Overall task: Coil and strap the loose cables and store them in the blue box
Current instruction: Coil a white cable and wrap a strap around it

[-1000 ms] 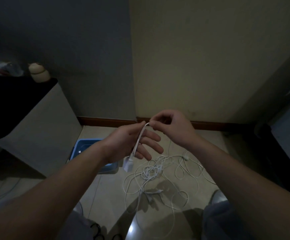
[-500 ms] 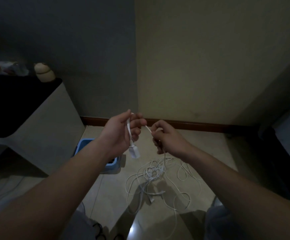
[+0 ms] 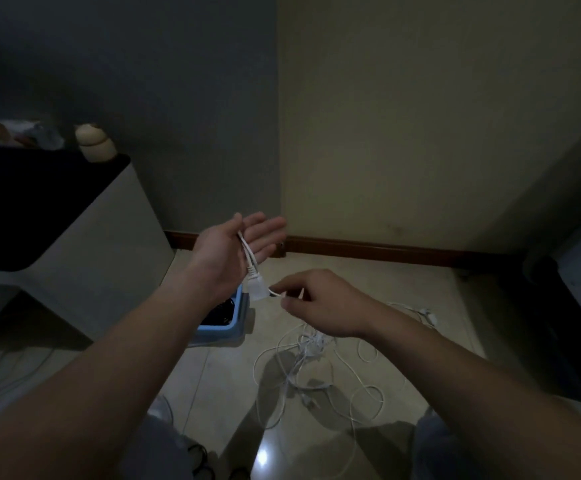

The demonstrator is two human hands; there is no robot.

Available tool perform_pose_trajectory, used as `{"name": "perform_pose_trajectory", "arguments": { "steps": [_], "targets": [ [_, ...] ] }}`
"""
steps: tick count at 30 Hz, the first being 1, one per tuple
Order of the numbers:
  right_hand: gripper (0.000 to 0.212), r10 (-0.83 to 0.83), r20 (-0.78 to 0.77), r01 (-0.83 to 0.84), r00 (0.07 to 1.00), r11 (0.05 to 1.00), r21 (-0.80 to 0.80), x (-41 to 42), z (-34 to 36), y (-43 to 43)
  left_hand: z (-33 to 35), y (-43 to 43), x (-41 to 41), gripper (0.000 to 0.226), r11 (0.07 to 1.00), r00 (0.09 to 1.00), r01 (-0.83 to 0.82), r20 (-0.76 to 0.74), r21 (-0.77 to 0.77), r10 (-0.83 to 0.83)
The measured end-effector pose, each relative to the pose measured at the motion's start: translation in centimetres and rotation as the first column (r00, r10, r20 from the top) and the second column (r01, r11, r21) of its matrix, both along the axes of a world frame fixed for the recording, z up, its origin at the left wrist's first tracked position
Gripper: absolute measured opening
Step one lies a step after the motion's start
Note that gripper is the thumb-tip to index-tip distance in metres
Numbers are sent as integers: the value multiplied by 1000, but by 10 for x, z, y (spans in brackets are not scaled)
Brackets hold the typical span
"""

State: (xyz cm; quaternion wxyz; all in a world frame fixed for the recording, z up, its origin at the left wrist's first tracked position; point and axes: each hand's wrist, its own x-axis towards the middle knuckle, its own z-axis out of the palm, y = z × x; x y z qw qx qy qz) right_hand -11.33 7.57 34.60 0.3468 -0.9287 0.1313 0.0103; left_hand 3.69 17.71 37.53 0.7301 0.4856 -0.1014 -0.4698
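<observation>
A white cable runs across the palm of my left hand [image 3: 237, 247], whose fingers are spread, and its white plug [image 3: 256, 289] hangs below the wrist. My right hand [image 3: 320, 303] pinches the same cable just right of the plug. The rest of the white cables [image 3: 311, 355] lies in a loose tangle on the tiled floor beneath my right forearm. The blue box [image 3: 228, 329] stands on the floor under my left wrist, with dark cables inside it; much of it is hidden by my arm.
A white cabinet [image 3: 84, 244] with a dark top stands at the left, close to the box. A small beige figurine [image 3: 95, 143] sits on it. Dark furniture [image 3: 573, 306] borders the right side. My knees show at the bottom edge.
My left hand opened flat and rose, so the cable now lies over its palm. My right hand dropped lower and slid along the cable to just beside the plug.
</observation>
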Motion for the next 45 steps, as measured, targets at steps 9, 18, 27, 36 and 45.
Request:
{"name": "perform_pose_trajectory", "arguments": {
  "steps": [9, 18, 27, 36, 45],
  "targets": [
    [30, -146, 79, 74, 986, 812, 579, -6, 13, -2, -14, -7, -13, 44, 965, 858, 33, 489, 258, -160],
    [24, -251, 219, 33, 943, 724, 689, -11, 22, -14, -19, -7, -27, 63, 903, 795, 283, 447, 323, -410],
    [18, -452, 320, 307, 833, 857, 414, -7, 16, -30, -24, -1, -25, 75, 771, 707, 609, 311, 189, -635],
    [6, -451, 359, 274, 817, 852, 446, -9, 18, -25, -16, 0, -31, 49, 862, 809, 477, 298, 170, -506],
    [20, -339, 56, 226, 939, 733, 642, -7, 0, -19, -4, 3, -26, 41, 938, 934, 345, 88, 14, -345]
  ]
}}
